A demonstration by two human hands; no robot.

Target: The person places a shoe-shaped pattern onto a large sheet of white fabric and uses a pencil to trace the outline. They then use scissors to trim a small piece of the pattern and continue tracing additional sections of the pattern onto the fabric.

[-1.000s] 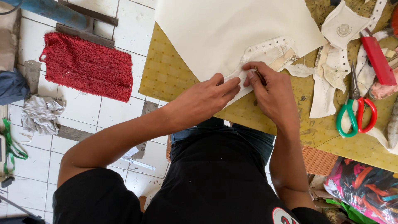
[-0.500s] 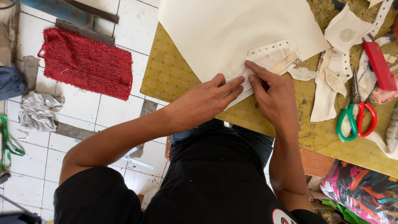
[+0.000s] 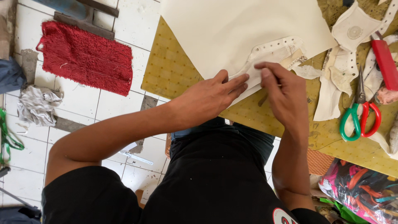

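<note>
– What are the two hands doing?

– The left hand (image 3: 211, 93) lies flat, fingers stretched out together, pressing on the near edge of a large cream sheet (image 3: 236, 29). Its fingertips touch a white perforated pattern piece (image 3: 271, 52) that sits on the sheet's near right corner.

– And the other one?

– The right hand (image 3: 282, 91) is just beside it, to the right, fingers bent down onto the same perforated piece. Something thin seems pinched under the fingers, but what it is I cannot tell. Neither hand is closed around anything I can make out; both press rather than grasp.

– Where does the sheet lie?

– On a yellow dotted worktable (image 3: 174, 70), spreading from the far edge toward the person, with the perforated piece at its near right corner.

– What else is around?

– Right of the hands, scissors with one green and one red handle (image 3: 360, 118) rest among white offcuts (image 3: 338, 79), with a red tool (image 3: 384, 60) farther off. On the tiled floor to the left lie a red shaggy mat (image 3: 85, 56) and a crumpled grey rag (image 3: 37, 103). At the near right is a bag of coloured straps (image 3: 360, 186).
</note>
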